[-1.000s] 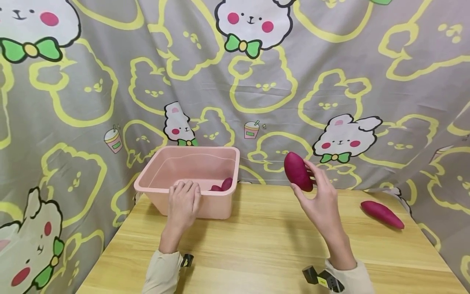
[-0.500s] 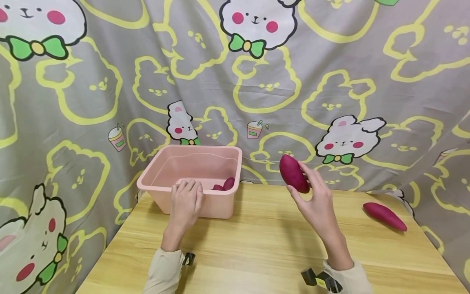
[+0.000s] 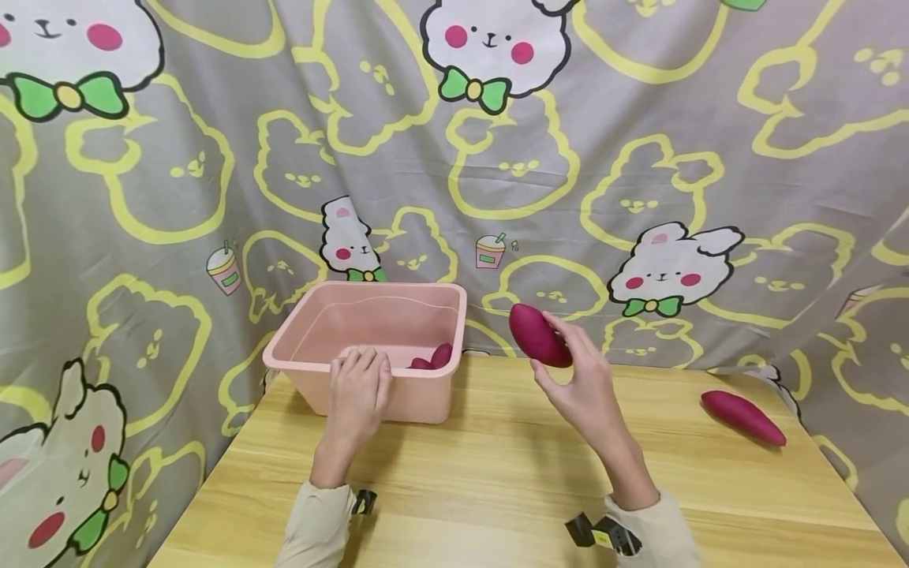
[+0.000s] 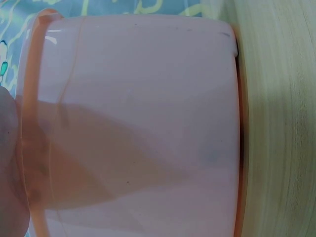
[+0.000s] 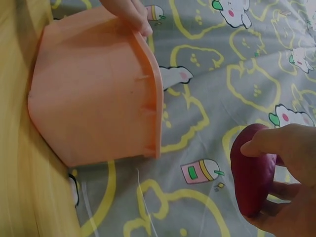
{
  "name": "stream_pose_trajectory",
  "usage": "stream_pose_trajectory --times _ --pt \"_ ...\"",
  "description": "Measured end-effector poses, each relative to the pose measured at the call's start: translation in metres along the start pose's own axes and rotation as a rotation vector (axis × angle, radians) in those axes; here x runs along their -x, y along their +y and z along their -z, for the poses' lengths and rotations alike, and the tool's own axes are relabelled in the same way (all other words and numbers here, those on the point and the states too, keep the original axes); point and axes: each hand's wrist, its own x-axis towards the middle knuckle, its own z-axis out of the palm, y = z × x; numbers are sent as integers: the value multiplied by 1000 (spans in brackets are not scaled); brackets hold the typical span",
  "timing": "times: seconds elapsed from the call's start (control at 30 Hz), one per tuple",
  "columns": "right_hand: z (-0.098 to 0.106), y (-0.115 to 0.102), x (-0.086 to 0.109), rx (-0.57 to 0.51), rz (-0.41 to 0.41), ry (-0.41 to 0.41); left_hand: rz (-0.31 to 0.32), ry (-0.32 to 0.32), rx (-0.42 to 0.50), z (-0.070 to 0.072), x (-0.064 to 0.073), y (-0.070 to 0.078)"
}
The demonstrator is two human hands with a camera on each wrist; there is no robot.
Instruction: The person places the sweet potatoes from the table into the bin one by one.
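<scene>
A purple sweet potato (image 3: 537,336) is held up above the table between the thumb and fingers of my right hand (image 3: 585,386); the right wrist view shows the same sweet potato (image 5: 252,170) in that grip. To its left stands a pink plastic bin (image 3: 419,397). My left hand (image 3: 360,388) grips the bin's near rim, its fingers curled over the edge. Inside the bin, against the right wall, lie sweet potatoes (image 3: 441,356), partly hidden by the rim. In the left wrist view the bin's outer wall (image 4: 148,98) fills most of the picture.
Another sweet potato (image 3: 743,418) lies on the wooden table (image 3: 497,473) at the right. A grey patterned curtain (image 3: 398,173) hangs behind the bin and along both sides of the table.
My right hand has moved left toward the bin with the sweet potato, which now tilts flatter. The left hand stays on the rim, and the bin has not moved.
</scene>
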Motion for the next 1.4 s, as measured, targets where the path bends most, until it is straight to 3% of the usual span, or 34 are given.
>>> stream_pose_trajectory --times 0.7,1.03,1.4 --pt "-41 -22 -21 -101 62 -87 3 8 11 1 1 1" --pt "-60 -32 -32 -105 25 -145 12 -10 11 2 1 1" --pt "-77 -38 -41 -61 56 -175 13 -13 18 0 1 0"
